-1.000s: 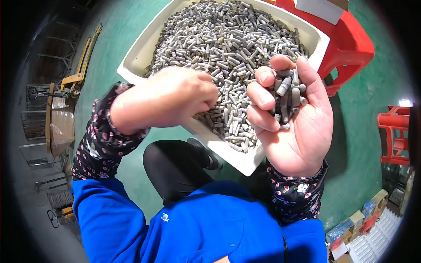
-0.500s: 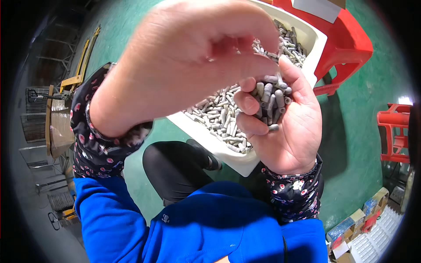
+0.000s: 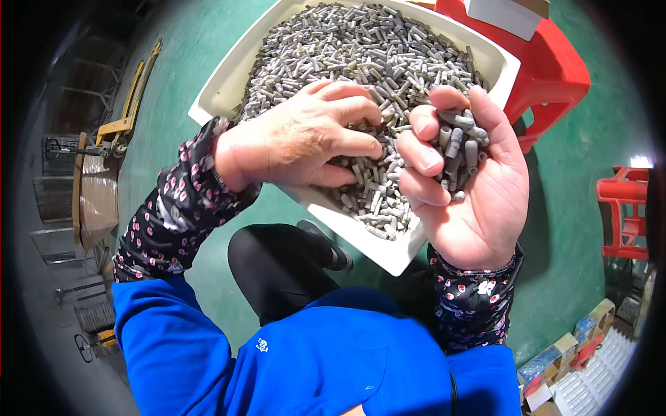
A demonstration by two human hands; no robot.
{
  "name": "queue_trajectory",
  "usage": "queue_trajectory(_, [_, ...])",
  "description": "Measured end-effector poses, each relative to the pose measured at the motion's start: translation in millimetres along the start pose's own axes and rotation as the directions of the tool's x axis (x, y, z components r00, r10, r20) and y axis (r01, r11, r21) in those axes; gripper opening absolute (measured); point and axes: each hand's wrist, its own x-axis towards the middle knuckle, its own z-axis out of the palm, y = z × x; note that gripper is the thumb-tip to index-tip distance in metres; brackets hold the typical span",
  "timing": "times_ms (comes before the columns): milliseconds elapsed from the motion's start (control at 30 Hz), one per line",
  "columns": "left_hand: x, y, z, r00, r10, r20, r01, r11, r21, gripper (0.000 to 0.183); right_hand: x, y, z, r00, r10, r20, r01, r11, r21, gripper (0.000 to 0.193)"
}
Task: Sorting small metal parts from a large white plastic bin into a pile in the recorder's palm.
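A large cream plastic tub (image 3: 364, 234) in front of me holds a heap of short grey cylindrical pieces (image 3: 354, 52), some with rounded ends. Over the near left part of the heap, palm down, is my left hand (image 3: 298, 135). Its fingers are bent and apart, with the tips at the loose pieces; I see nothing gripped in it. My right hand (image 3: 482, 208) is turned palm up above the tub's right side. Its fingers curl around a handful of the grey cylindrical pieces (image 3: 456, 149), a few showing hollow ends.
A red plastic stool (image 3: 551, 76) stands right of the tub, with a white carton (image 3: 506, 15) on top. Farther right is another red stool (image 3: 624, 215). Boxes and white slatted trays (image 3: 596, 374) lie at lower right. A yellow metal frame (image 3: 128, 104) stands at left on the green floor.
My left hand has come down and left from above the right hand to the heap, its fingers spreading. My right hand has shifted slightly right, still holding its handful.
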Motion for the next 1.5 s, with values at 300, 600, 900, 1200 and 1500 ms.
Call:
queue_trajectory(300, [-10.9,-38.1,-16.7,0.934,-0.239,-0.265,0.265,0.962,0.066,0.019,-4.4,-10.0,0.1,0.999,-0.040,0.030,0.039,0.999,0.022,0.034])
queue_trajectory(600, [-11.0,-35.5,-20.0,0.868,-0.417,-0.272,0.408,0.908,-0.090,0.018,-10.2,-26.3,-9.9,0.997,-0.066,0.044,0.065,0.998,0.018,0.030])
queue_trajectory(900, [0.0,-10.1,-10.0,0.974,-0.173,-0.148,0.180,0.983,0.037,0.022,7.8,-12.0,-1.4,0.997,-0.063,0.039,0.062,0.997,0.042,0.038])
queue_trajectory(1200, [13.1,-0.5,-2.8,0.970,-0.241,0.014,0.239,0.965,0.105,0.008,-0.8,-14.8,3.6,0.995,-0.098,-0.018,0.098,0.995,0.001,0.031])
queue_trajectory(1500, [1.5,3.1,-13.9,0.914,-0.403,-0.042,0.386,0.897,-0.213,0.010,1.4,-12.1,0.6,0.995,-0.097,0.002,0.097,0.995,0.008,0.034])
